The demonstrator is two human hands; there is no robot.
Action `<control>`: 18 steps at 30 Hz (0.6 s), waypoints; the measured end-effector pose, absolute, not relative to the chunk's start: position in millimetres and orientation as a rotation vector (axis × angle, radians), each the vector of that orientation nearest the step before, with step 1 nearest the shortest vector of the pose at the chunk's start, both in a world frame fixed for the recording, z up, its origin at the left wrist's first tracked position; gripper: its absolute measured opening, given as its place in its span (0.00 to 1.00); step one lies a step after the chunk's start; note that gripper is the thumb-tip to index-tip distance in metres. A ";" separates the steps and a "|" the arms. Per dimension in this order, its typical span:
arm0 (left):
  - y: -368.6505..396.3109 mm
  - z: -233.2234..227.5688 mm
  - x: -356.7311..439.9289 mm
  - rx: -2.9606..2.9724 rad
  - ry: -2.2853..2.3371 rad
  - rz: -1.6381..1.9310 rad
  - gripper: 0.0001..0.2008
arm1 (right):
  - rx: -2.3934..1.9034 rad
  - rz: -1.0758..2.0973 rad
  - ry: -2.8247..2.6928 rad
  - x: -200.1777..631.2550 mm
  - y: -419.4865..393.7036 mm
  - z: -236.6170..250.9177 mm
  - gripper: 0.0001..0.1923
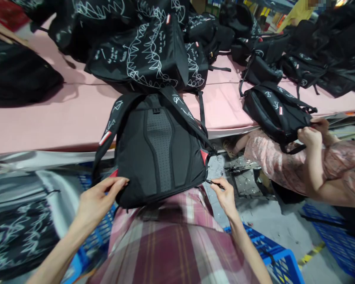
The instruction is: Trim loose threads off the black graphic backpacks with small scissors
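A black backpack [161, 152] lies back panel up, half on the pink table [47, 122] and half over my lap. Its grey mesh pad faces me and both shoulder straps run up toward the pile. My left hand [99, 195] grips its lower left corner beside a red tab. My right hand [225, 193] pinches a thin black strap end at the lower right corner.
A heap of black backpacks with white scribble print [148, 51] covers the far side of the table. To the right a co-worker's hands [312, 134] hold another black backpack [276, 110]. Blue plastic crates [272, 252] stand on the floor by my legs.
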State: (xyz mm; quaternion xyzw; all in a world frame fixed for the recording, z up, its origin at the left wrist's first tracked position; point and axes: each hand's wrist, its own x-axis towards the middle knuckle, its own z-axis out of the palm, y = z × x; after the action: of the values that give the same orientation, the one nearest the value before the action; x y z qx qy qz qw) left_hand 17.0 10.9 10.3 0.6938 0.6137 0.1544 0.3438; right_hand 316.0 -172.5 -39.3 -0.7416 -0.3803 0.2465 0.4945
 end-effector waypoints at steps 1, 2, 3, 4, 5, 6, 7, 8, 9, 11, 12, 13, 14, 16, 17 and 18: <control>7.0 6.8 10.5 1.787 1.620 0.405 0.24 | -1.794 0.640 -0.895 316.0 -172.2 -37.7 0.07; 3.5 3.9 6.0 1.784 1.635 0.408 0.24 | -1.796 0.664 -0.884 315.3 -171.4 -34.5 0.07; 0.7 1.6 3.4 1.787 1.639 0.413 0.23 | -1.800 0.668 -0.897 313.6 -169.8 -29.9 0.07; -1.4 -0.4 2.5 1.792 1.643 0.423 0.23 | -1.805 0.649 -0.935 310.6 -167.0 -24.1 0.08; -2.8 -2.3 2.8 1.797 1.646 0.436 0.23 | -1.811 0.614 -0.997 306.3 -162.9 -17.8 0.08; -3.7 -4.2 4.1 1.800 1.652 0.457 0.23 | -1.818 0.574 -1.075 301.1 -157.6 -11.8 0.11; -4.1 -6.1 5.6 1.805 1.656 0.487 0.22 | -1.824 0.539 -1.162 295.4 -151.4 -7.0 0.14; -4.2 -8.2 7.0 1.808 1.657 0.524 0.22 | -1.832 0.504 -1.243 290.1 -145.0 -4.1 0.17; -4.2 -10.4 7.8 1.809 1.653 0.565 0.21 | -1.838 0.478 -1.311 285.9 -139.2 -3.5 0.18; -4.2 -15.2 6.5 1.798 1.634 0.655 0.20 | -1.814 0.486 -1.375 283.1 -132.2 -9.4 0.12; -4.3 -17.8 4.2 1.773 1.622 0.692 0.19 | -1.793 0.521 -1.341 285.5 -131.5 -15.4 0.08; -4.4 -20.4 0.8 1.719 1.613 0.720 0.18 | -1.777 0.561 -1.261 290.5 -132.5 -22.6 0.08; -4.5 -23.2 -3.1 1.623 1.612 0.755 0.18 | -1.770 0.609 -1.146 297.9 -134.4 -30.3 0.09; -4.3 -28.9 -11.2 1.320 1.621 0.859 0.20 | -1.845 0.583 -0.786 316.8 -138.0 -43.7 0.13; -3.9 -31.9 -14.4 1.160 1.622 0.911 0.22 | -1.876 0.550 -0.683 326.0 -138.3 -47.9 0.14; -3.0 -35.0 -16.5 1.039 1.610 0.941 0.24 | -1.893 0.522 -0.632 333.5 -137.1 -49.7 0.16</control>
State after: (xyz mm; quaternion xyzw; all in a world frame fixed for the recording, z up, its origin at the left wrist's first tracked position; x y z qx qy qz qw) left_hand -16.5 -3.0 -35.0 0.4262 0.6607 0.3861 0.4824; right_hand 333.5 -137.1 -49.7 -0.7873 -0.2627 0.2172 0.5138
